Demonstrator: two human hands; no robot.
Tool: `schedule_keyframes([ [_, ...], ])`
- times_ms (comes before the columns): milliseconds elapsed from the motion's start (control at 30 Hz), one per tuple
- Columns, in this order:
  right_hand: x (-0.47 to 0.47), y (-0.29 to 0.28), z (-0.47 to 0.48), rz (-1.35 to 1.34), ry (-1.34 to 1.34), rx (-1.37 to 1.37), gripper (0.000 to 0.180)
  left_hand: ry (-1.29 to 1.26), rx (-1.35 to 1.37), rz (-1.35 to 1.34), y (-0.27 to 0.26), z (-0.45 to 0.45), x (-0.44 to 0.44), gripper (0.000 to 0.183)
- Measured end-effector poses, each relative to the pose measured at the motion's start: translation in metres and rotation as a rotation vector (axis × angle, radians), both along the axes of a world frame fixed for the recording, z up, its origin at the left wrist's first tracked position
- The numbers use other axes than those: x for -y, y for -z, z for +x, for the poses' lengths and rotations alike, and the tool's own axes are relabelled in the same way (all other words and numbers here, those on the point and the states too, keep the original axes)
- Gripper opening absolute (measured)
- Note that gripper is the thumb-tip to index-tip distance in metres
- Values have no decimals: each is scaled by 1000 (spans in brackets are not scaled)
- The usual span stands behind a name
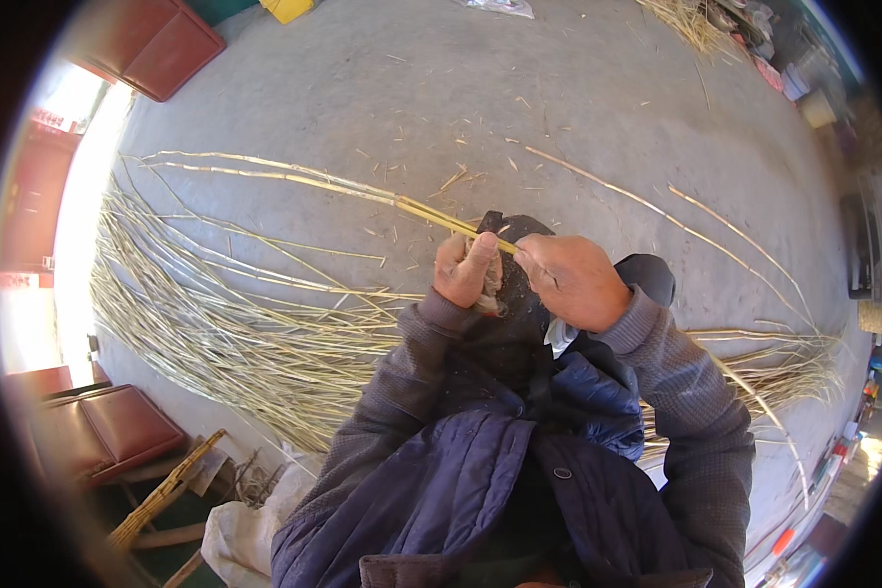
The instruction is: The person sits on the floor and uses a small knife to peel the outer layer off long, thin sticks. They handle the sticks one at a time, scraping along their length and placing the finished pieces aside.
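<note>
A long yellow plant stalk (441, 215) runs from my hands to the far left. Toward its far end it parts into two thin strands. My left hand (464, 270) grips the stalk, thumb on top. Beside that thumb shows a small dark piece (491, 221), which I cannot identify. Pale material (494, 283), perhaps cloth, lies under the left hand. My right hand (577, 281) pinches the stalk's near end between thumb and fingers. Both hands are above my dark-clad knee (525, 226), close together.
Many loose stalks (264, 338) cover the floor on the left; more stalks (764, 367) lie at right. Two single stalks (632, 198) curve across the floor ahead. Red padded seats (169, 51) stand at left. A white sack (239, 536) and a tied stalk bundle (169, 489) are lower left.
</note>
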State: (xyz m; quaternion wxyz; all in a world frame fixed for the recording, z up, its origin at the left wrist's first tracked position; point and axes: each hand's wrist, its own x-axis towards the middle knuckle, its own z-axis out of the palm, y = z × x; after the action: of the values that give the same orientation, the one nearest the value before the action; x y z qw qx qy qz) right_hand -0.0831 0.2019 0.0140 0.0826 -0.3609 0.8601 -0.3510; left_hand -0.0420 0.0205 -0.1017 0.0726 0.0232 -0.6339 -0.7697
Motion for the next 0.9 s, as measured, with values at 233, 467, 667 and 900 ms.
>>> schedule_keyframes([
  [233,-5,-11,7,118,9,-104,22,27,76,82,-9,-3,30,49],
  [467,4,0,9,91,17,-165,20,104,85,90,-2,6,-9,44],
  [667,-5,-7,11,43,42,-115,20,-19,70,39,-12,4,-3,44],
  [900,-3,-4,9,62,26,-96,17,114,28,28,-16,7,-4,46],
])
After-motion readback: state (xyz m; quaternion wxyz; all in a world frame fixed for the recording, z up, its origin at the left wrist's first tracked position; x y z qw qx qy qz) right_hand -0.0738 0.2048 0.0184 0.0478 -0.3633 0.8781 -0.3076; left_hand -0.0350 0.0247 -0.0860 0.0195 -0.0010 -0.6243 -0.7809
